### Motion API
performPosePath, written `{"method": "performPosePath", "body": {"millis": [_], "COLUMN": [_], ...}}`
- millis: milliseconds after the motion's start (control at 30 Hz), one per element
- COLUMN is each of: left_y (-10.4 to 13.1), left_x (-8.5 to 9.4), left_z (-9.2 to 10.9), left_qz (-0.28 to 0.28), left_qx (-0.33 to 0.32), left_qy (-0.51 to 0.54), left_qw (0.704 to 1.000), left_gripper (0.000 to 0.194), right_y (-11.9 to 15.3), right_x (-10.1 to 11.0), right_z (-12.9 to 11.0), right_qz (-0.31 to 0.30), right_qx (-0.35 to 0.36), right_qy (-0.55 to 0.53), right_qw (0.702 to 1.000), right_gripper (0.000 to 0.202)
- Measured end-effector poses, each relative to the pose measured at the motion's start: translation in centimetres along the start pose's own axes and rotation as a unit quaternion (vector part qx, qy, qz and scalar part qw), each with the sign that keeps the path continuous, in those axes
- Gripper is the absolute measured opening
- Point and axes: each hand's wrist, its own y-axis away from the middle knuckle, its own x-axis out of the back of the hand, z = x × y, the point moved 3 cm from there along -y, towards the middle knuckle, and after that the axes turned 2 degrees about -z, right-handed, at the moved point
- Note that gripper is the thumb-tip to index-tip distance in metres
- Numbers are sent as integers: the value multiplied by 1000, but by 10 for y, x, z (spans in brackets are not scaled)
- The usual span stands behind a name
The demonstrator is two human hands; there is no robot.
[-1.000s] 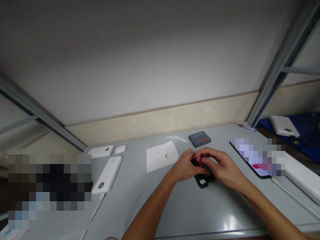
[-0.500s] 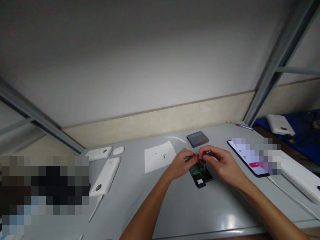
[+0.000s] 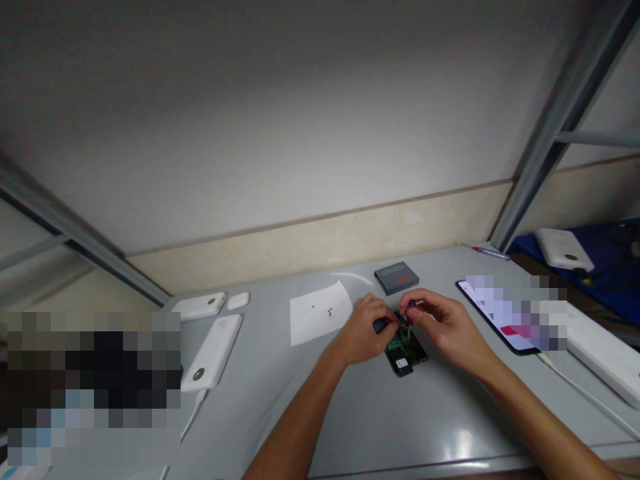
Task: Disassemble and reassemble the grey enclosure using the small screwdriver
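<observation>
An opened phone [image 3: 403,365], with green circuit board showing, lies on the grey table. My left hand [image 3: 369,327] is closed at its upper left edge, fingers bent over the board; the fingertips are partly hidden. Above the board's right part, my right hand [image 3: 443,323] pinches a small screwdriver [image 3: 411,305] with a dark-topped, reddish handle. Its thin shaft points down at the board; whether the tip sits in a screw is too small to tell. Left of my hands is a white sheet of paper [image 3: 313,320] with several tiny dark screws [image 3: 329,312] on it.
A grey box with orange lettering [image 3: 397,277] lies behind the phone. To the right are a lit phone [image 3: 493,313] on a white cable, a white power strip-like block [image 3: 605,357] and another screwdriver [image 3: 490,253]. White power banks [image 3: 215,350] lie at left.
My left fingers have shifted down from beside the screwdriver handle onto the phone's board and edge. My right hand keeps the screwdriver at nearly the same place.
</observation>
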Motion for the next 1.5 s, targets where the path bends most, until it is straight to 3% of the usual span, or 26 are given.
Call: {"method": "performPosePath", "body": {"millis": [133,267,833,1500], "left_y": [-1,-4,-1,-1], "left_x": [1,2,-7,-12], "left_z": [8,15,17,13], "left_qz": [40,64,23,19], "left_qx": [-43,-57,-59,-53], "left_qy": [-133,-166,-47,-43], "left_qw": [989,982,997,997], "left_gripper": [13,17,17,23], "right_y": [-1,-2,-4,-3], "right_x": [2,4,3,7], "right_z": [-1,-2,0,0], "right_qz": [8,14,41,50], "right_qx": [-2,3,-4,4], "right_qy": [7,9,2,-15], "right_qw": [1000,1000,999,999], "right_gripper": [12,13,15,16]}}
